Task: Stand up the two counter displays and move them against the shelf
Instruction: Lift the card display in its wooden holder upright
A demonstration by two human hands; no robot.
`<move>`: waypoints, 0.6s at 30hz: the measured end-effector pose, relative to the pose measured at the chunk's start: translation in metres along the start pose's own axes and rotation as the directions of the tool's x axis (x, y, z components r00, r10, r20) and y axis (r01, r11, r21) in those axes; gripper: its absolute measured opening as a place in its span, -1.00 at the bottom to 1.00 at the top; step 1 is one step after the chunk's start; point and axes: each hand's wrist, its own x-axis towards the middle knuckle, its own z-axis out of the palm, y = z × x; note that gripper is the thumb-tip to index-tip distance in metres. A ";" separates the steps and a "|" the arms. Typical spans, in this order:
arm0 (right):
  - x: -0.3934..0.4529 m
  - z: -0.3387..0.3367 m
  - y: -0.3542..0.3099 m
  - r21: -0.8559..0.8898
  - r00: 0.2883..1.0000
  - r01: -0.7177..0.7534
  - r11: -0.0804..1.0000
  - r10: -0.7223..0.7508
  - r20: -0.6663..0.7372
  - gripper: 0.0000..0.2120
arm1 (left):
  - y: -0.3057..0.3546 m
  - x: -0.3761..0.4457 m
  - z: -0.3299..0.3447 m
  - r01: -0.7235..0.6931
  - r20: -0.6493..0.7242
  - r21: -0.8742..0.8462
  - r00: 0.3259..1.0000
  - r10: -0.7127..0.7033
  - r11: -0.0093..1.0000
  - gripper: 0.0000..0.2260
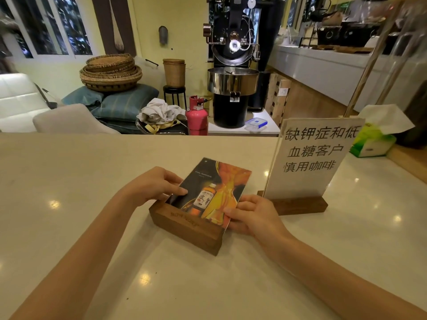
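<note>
Both hands are on the whisky display [208, 197], which lies tipped back on the counter [69, 181]: left hand [153, 185] pinching its left edge, right hand [250, 215] gripping the right edge near the wooden base [184, 229]. So roughly halfway, I'd say. Two displays total; the text sign display [309, 158] just behind-right is already upright. Neither looks pushed against a shelf yet.
</note>
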 end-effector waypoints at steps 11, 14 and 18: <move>-0.005 -0.011 -0.021 -0.374 0.876 0.459 0.806 -0.481 0.039 -0.61 | 0.018 -0.015 -0.005 -0.274 -0.148 -0.164 0.957 0.251 0.948 -0.64; -0.005 -0.014 -0.022 -0.418 0.838 0.507 0.754 -0.544 0.036 -0.62 | 0.020 -0.013 0.001 -0.327 -0.223 -0.142 0.930 0.292 0.934 -0.66; -0.006 -0.017 -0.021 -0.430 0.795 0.566 0.704 -0.605 0.055 -0.63 | 0.019 -0.010 0.007 -0.394 -0.290 -0.127 0.892 0.346 0.910 -0.69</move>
